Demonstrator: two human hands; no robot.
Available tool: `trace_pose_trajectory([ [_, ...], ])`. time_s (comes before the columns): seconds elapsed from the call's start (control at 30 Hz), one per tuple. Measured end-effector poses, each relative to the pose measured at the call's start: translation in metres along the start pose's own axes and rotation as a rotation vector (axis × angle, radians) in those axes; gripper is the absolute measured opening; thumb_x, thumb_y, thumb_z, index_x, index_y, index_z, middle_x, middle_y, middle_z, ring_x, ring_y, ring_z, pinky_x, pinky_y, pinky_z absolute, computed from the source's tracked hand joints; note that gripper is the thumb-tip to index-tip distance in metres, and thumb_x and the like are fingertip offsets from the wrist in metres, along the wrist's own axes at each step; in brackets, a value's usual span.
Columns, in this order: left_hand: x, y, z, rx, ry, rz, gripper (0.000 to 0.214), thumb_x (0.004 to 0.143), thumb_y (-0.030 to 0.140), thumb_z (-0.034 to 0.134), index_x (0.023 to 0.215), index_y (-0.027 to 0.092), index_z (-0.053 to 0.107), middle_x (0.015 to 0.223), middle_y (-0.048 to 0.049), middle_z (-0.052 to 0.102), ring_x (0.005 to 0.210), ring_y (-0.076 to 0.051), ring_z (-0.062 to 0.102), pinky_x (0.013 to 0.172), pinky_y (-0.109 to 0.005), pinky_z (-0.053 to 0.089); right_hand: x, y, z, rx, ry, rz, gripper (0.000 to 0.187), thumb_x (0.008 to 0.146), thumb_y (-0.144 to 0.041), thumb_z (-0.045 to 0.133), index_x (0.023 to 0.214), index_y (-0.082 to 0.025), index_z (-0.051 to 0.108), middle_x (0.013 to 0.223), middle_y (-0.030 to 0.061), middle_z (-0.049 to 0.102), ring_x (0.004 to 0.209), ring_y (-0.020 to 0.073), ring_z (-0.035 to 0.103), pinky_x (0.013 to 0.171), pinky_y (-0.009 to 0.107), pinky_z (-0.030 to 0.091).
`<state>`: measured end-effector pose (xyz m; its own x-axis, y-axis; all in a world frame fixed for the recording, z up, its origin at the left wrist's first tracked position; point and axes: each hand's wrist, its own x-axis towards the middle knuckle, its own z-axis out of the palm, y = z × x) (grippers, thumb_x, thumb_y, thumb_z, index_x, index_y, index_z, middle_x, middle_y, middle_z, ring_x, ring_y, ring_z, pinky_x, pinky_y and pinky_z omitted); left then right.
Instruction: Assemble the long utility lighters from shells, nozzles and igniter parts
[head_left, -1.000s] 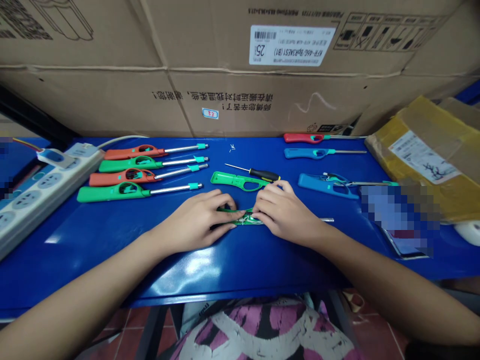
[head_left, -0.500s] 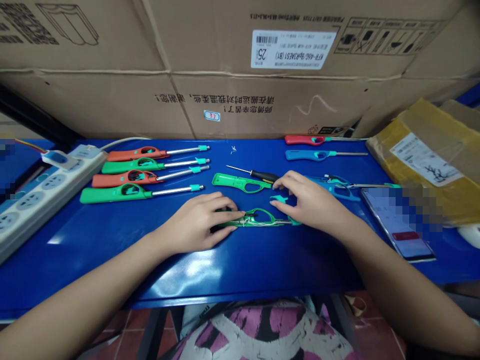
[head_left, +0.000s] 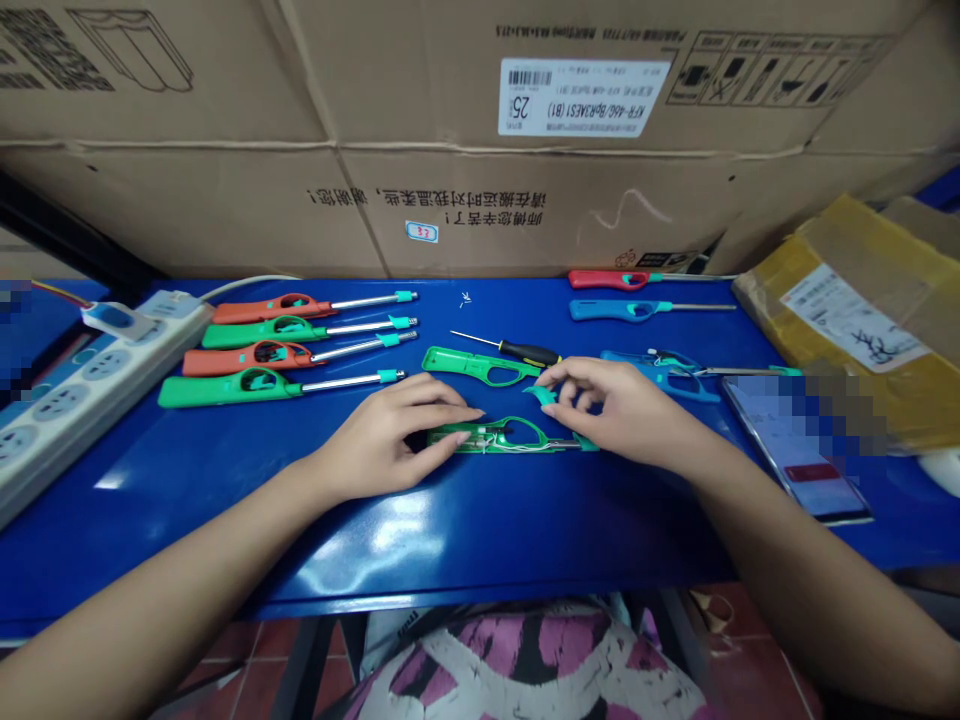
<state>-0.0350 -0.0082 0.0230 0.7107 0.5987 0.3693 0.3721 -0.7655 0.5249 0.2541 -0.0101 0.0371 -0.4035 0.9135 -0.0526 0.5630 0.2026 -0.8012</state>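
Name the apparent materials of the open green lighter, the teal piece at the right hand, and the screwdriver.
Open green lighter: likely molded plastic, slightly glossy and evenly colored. Teal piece: probably plastic, evenly colored; too small to be sure. Screwdriver: shaft seemingly metal, thin and bright; black-and-yellow handle plastic or rubber, finish unclear.

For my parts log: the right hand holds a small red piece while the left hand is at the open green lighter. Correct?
Not quite. The small piece in the right hand is turquoise, not red, as the head view shows; the left hand is at the open green lighter.
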Motion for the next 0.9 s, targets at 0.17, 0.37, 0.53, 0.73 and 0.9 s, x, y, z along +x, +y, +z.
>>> trace_pose_trajectory([
  [0.17,0.002,0.005,0.003,-0.116,0.157,-0.078,0.022,0.093,0.020,0.064,0.111,0.020,0.075,0.099,-0.0068,0.075,0.090,-0.017,0.068,0.083,-0.033,0.056,0.000,-0.016,0.013,0.719,-0.103,0.127,0.032,0.080,-0.029,0.077,0.107,-0.020,0.063,0.094,0.0026,0.064,0.075,0.0140,0.067,0.060,0.027,0.059],
  [0.37,0.009,0.013,0.011,-0.414,0.299,-0.441,0.021,0.092,0.033,0.068,0.102,0.016,0.074,0.098,-0.0067,0.077,0.084,-0.016,0.072,0.076,-0.028,0.059,0.004,-0.018,0.033,0.983,-0.102,0.151,0.027,0.079,-0.034,0.081,0.094,-0.019,0.065,0.090,0.0018,0.069,0.076,0.0125,0.069,0.069,0.028,0.063],
  [0.53,0.007,0.004,-0.002,-0.299,0.085,-0.393,0.023,0.091,0.032,0.066,0.107,0.018,0.073,0.099,-0.0058,0.075,0.083,-0.016,0.069,0.073,-0.028,0.056,0.005,-0.019,0.038,0.932,-0.102,0.131,0.029,0.075,-0.033,0.085,0.090,-0.019,0.065,0.088,0.0017,0.069,0.075,0.0117,0.068,0.069,0.027,0.063],
  [0.73,0.003,-0.010,-0.025,-0.173,-0.176,-0.277,0.027,0.090,0.025,0.065,0.117,0.022,0.070,0.114,-0.0062,0.072,0.093,-0.017,0.065,0.079,-0.031,0.054,0.004,-0.017,0.029,0.905,-0.021,0.181,0.030,0.076,-0.035,0.084,0.092,-0.019,0.063,0.081,0.0004,0.069,0.077,0.0128,0.070,0.073,0.028,0.061],
  [0.9,0.002,-0.016,-0.019,-0.247,-0.261,-0.236,0.026,0.090,0.024,0.068,0.116,0.021,0.070,0.115,-0.0055,0.073,0.106,-0.019,0.067,0.097,-0.035,0.051,0.004,-0.015,0.026,0.926,0.024,0.159,0.030,0.078,-0.038,0.082,0.089,-0.020,0.062,0.076,-0.0014,0.068,0.071,0.0118,0.069,0.067,0.025,0.059],
])
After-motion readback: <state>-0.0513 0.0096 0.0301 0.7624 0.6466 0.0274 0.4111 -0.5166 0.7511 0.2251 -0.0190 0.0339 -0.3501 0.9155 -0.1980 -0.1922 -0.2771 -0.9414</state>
